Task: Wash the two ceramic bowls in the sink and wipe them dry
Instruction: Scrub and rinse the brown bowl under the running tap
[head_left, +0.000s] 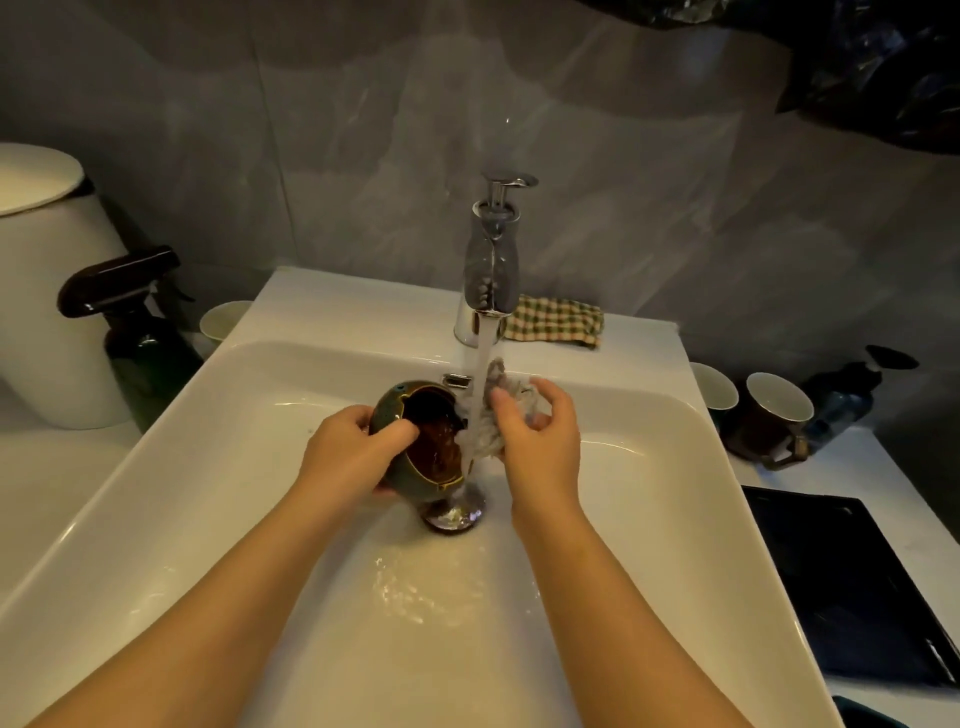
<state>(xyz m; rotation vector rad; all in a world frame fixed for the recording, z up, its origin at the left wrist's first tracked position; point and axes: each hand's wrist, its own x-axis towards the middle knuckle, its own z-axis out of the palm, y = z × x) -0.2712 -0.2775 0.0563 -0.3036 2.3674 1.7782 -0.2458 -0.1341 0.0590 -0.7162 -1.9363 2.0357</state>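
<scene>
Dark green bowl with a glossy brown inside and a thin gold line along a notched rim, looks wet. Hangs tipped on its side just above the drain in the white sink, mouth facing the water stream that runs from the chrome faucet and clips its edge.

Left hand wraps the bowl from the outside, fingers curled tight with the thumb hooked over the rim into the inside. Forearm reaches in from the lower left.

Right hand just beside it, palm turned toward the bowl, fingers bunched around a crumpled pale rag right under the stream. Rag touching the bowl or not, can't tell through the water.

Checked cloth folded on the sink ledge behind the faucet. Couple of mugs on the tabletop off to the right, dark spray bottle to the left.
</scene>
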